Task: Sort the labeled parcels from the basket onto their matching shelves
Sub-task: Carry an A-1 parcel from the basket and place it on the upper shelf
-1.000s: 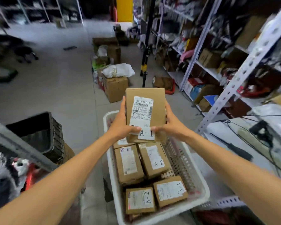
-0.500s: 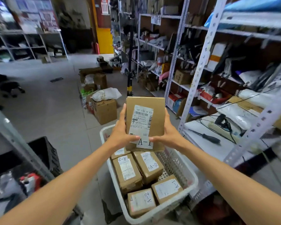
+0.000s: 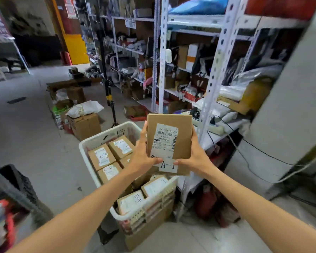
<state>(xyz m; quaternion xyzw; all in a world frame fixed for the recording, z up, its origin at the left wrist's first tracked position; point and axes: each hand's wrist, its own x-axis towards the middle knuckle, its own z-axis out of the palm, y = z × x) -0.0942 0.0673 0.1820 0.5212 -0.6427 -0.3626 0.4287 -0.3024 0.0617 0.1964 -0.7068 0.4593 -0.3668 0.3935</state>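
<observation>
Two hands hold one brown parcel upright, above the far right corner of the white basket and not touching it. The left hand grips the parcel's left edge and the right hand grips its right edge. Both thumbs are bent onto the front face near the bottom, and the other fingers go behind the parcel, where I cannot see them.

The parcel carries one shipping label with a barcode, whose small print is too fine to read, and below it one white tag that reads "A-1".

Inside the basket I count at least six more brown parcels, each with a white label. Three read "A-2": two at the far left and one at the near edge. The other labels are blurred or partly hidden.

To the right of the basket stand metal shelves, full of goods. Beyond the basket one cardboard box sits on the floor with one white bag on top. To the left of the basket is one black crate.
</observation>
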